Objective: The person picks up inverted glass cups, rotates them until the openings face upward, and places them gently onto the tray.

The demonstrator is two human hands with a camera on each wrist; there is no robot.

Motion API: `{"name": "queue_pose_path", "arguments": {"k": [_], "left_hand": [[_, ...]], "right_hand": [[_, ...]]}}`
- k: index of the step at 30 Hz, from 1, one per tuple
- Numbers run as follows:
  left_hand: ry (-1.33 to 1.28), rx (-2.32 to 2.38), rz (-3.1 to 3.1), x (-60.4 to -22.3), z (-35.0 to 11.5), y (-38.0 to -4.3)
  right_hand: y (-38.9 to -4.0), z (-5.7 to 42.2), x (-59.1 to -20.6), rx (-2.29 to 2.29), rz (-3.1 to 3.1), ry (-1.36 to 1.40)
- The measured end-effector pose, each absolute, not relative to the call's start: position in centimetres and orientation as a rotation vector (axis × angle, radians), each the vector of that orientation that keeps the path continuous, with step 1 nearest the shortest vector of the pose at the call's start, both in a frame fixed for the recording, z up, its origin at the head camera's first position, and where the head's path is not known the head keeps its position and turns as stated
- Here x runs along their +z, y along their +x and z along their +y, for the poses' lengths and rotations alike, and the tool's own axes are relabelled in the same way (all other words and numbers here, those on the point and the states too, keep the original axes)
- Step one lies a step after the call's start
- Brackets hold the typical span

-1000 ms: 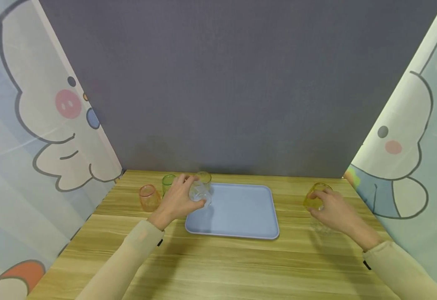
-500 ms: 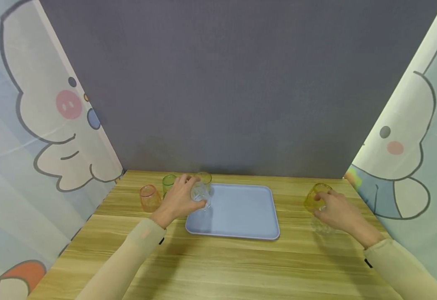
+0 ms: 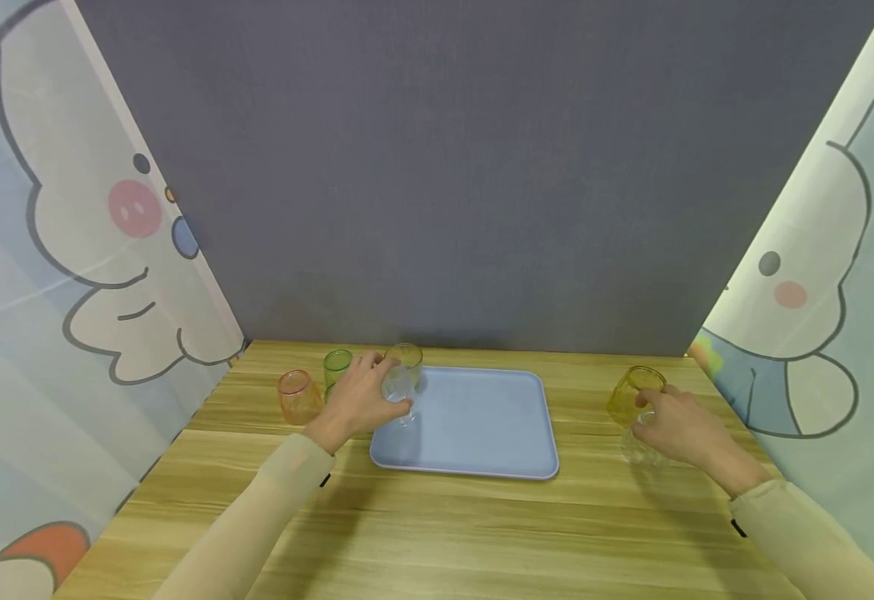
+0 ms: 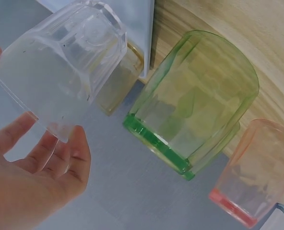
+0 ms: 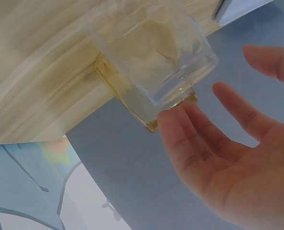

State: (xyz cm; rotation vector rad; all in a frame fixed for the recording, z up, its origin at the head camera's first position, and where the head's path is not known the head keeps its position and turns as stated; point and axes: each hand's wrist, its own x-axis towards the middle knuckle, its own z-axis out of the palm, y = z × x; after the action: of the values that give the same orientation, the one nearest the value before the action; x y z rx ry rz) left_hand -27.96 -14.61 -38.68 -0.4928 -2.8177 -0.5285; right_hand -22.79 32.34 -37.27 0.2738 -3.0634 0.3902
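Observation:
My left hand (image 3: 362,395) grips a clear cup (image 4: 65,62) near its rim, over the left part of the pale blue tray (image 3: 474,425). In the left wrist view the thumb and fingers lie on opposite sides of it. Whether the base touches the tray cannot be told. My right hand (image 3: 678,429) is at another clear cup (image 5: 156,52), which stands on the table. Its fingers are loosely bent beside the rim, with the thumb apart from the cup. Just behind that one stands a yellow cup (image 3: 626,400).
An orange-pink cup (image 3: 299,400) and a green cup (image 4: 195,100) stand left of the tray, the green partly behind my left hand. A pale amber cup (image 3: 407,357) is at the tray's back left corner. A grey panel (image 3: 466,183) rises behind the wooden table (image 3: 444,533).
The clear cup in my left hand has become more upright and sits slightly lower over the tray. My right hand has shifted a little rightward, away from the yellow cup.

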Motion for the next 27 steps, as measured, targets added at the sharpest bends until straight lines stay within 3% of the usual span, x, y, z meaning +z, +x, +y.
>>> {"name": "queue_pose_path", "arguments": {"k": [27], "left_hand": [[-0.511,-0.497,-2.861,-40.5,-14.5,-29.4]], "right_hand": [[-23.5,33.5,-38.5,0.394,-3.082,0.257]]}}
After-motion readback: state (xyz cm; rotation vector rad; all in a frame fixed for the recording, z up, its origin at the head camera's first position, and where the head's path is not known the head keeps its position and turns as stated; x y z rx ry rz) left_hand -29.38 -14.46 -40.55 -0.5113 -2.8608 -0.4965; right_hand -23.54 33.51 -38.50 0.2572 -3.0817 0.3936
